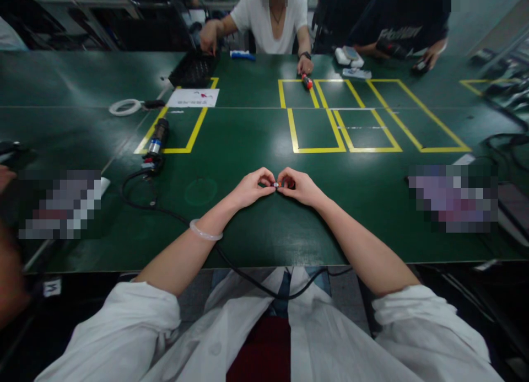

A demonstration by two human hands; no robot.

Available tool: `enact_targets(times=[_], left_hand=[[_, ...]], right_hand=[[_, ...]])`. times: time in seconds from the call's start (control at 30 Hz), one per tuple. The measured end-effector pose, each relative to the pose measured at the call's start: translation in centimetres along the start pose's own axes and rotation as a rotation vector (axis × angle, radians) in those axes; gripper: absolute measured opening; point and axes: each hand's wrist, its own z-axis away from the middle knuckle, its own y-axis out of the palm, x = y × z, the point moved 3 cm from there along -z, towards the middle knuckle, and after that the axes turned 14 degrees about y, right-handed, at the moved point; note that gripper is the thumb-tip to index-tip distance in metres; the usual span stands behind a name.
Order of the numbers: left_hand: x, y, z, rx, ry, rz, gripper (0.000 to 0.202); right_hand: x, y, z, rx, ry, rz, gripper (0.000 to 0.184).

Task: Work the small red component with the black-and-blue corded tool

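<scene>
My left hand and my right hand meet at the middle of the green table, fingertips pinched together. Between them sits a small part, white on the left side and red-orange on the right, too small to name. Both hands grip it, resting on the table surface. A clear bangle circles my left wrist.
A black electric screwdriver lies at the left, its cable running to the table's front edge. Yellow tape boxes mark the far side. Two people sit across, one holding a red tool. A white ring and a paper lie far left.
</scene>
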Motion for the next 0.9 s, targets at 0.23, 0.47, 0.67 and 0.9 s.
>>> enact_targets(times=[0.23, 0.47, 0.67, 0.9], left_hand=[[-0.06, -0.04, 0.06, 0.0, -0.009, -0.003, 0.028], [-0.12, -0.09, 0.07, 0.001, -0.018, 0.003, 0.029], [-0.13, -0.22, 0.06, -0.001, -0.02, -0.004, 0.028], [-0.04, -0.28, 0.03, -0.003, -0.026, -0.021, 0.03]], right_hand=[[0.03, 0.02, 0.02, 0.011, 0.003, 0.001, 0.015], [0.27, -0.08, 0.1, 0.014, -0.002, -0.004, 0.014], [0.24, -0.07, 0.12, 0.017, -0.001, -0.006, 0.014], [-0.03, -0.23, 0.06, 0.0, 0.05, -0.033, 0.017]])
